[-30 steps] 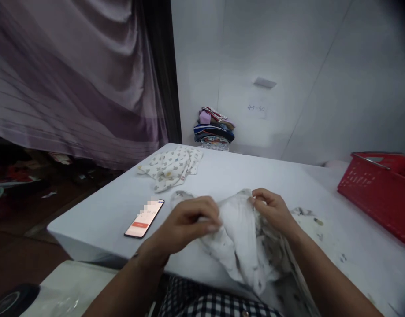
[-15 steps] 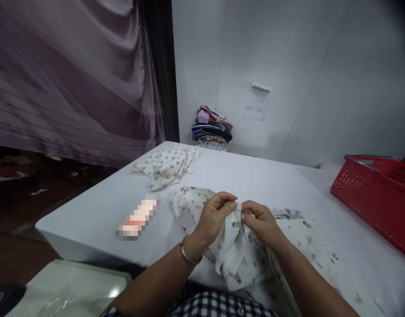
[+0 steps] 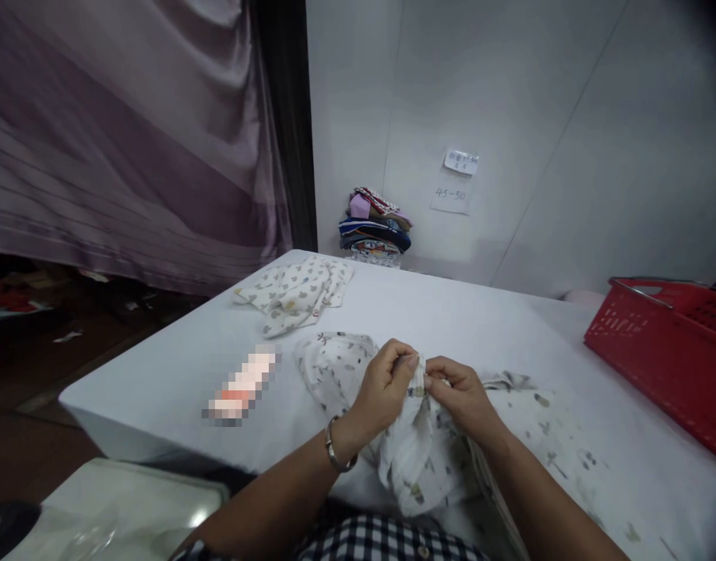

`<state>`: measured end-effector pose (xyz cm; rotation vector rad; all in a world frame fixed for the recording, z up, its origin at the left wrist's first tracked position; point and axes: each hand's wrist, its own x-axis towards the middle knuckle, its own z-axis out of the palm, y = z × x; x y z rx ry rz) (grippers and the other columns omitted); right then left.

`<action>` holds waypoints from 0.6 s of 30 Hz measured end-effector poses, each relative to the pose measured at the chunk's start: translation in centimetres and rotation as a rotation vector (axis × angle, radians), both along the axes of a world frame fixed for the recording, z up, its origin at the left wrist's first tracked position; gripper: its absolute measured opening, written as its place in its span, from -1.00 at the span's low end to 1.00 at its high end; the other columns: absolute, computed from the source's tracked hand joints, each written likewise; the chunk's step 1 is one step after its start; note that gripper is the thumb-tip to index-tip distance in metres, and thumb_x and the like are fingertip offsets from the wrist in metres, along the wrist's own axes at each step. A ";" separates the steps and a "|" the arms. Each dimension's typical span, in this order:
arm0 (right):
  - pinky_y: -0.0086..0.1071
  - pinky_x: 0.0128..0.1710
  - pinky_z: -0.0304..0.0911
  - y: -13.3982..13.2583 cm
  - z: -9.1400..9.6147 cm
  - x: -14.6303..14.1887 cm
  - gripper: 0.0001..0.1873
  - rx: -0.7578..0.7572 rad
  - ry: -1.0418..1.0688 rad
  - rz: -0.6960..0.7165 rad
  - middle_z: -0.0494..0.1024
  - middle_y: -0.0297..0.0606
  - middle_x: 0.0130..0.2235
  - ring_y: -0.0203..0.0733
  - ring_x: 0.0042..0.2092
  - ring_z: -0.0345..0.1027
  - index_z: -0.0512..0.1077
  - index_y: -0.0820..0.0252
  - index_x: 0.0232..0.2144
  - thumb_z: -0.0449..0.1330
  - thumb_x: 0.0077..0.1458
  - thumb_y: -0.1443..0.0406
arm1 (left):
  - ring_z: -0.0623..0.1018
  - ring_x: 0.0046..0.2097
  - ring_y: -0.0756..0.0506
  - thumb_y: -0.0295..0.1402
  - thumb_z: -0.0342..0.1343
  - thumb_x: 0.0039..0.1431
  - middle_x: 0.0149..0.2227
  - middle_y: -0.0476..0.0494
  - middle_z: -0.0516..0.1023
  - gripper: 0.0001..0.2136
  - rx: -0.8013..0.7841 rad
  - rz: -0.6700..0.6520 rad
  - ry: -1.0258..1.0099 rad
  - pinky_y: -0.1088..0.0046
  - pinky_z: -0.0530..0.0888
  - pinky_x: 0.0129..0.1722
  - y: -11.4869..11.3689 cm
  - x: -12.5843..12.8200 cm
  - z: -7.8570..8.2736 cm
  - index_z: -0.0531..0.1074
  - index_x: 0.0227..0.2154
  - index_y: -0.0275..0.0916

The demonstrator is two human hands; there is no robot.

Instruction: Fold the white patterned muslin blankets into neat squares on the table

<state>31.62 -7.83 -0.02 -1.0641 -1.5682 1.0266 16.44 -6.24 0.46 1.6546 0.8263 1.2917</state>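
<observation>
A white printed baby garment (image 3: 340, 366) lies crumpled at the near edge of the white table (image 3: 428, 312), partly hanging over it. My left hand (image 3: 384, 389) and my right hand (image 3: 460, 397) meet above it, each pinching the same raised fold of the cloth between thumb and fingers. A metal bangle sits on my left wrist. A phone (image 3: 241, 387) lies flat on the table left of my left hand.
Another printed garment (image 3: 296, 292) lies at the far left of the table. A stack of folded clothes (image 3: 374, 226) stands against the wall behind it. A red plastic basket (image 3: 664, 343) sits at the right. A purple curtain (image 3: 129, 132) hangs at left.
My hands came together from being apart on the cloth and now pinch one fold between them. The view shifted slightly; in the last half second almost nothing moved.
</observation>
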 end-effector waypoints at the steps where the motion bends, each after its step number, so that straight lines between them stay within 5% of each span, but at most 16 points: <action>1: -0.47 -0.46 0.01 0.0 0.0 0.0 -0.78 -0.012 0.002 0.002 0.23 -0.40 -0.55 -0.36 -0.48 0.05 0.44 0.20 -0.43 0.17 0.00 0.16 | 0.33 -0.36 0.00 -0.27 -0.07 0.19 -0.43 -0.01 0.32 -0.85 0.016 0.002 0.015 0.50 0.30 -0.34 0.1 -0.1 0.1 0.30 -0.37 -0.24; 11: -0.48 -0.50 0.02 -0.2 0.8 -0.2 -0.71 -0.023 -0.049 -0.093 0.22 -0.41 -0.58 -0.38 -0.51 0.04 0.44 0.22 -0.46 0.17 -0.02 0.09 | 0.35 -0.28 -0.02 -0.30 -0.05 0.18 -0.34 -0.06 0.35 -0.86 0.075 0.027 0.028 0.46 0.30 -0.26 0.7 -0.1 -0.2 0.32 -0.28 -0.22; 14: -0.46 -0.44 0.09 -0.1 1.0 0.1 -0.70 0.023 -0.083 -0.096 0.33 -0.36 -0.53 -0.33 -0.46 0.14 0.46 0.21 -0.43 0.15 0.00 0.09 | 0.38 -0.17 -0.06 -0.29 0.01 0.13 -0.22 -0.11 0.40 -0.75 0.102 -0.105 0.110 0.43 0.31 -0.17 1.4 -0.9 1.0 0.35 -0.13 -0.21; 18: -0.46 -0.43 0.10 -0.2 1.0 0.2 -0.70 0.033 -0.124 -0.076 0.38 -0.35 -0.51 -0.32 -0.45 0.18 0.49 0.20 -0.41 0.15 0.00 0.09 | 0.41 -0.28 -0.04 -0.25 0.03 0.11 -0.34 -0.06 0.47 -0.80 0.084 -0.356 0.332 0.48 0.32 -0.27 2.4 -1.8 2.9 0.46 -0.32 -0.25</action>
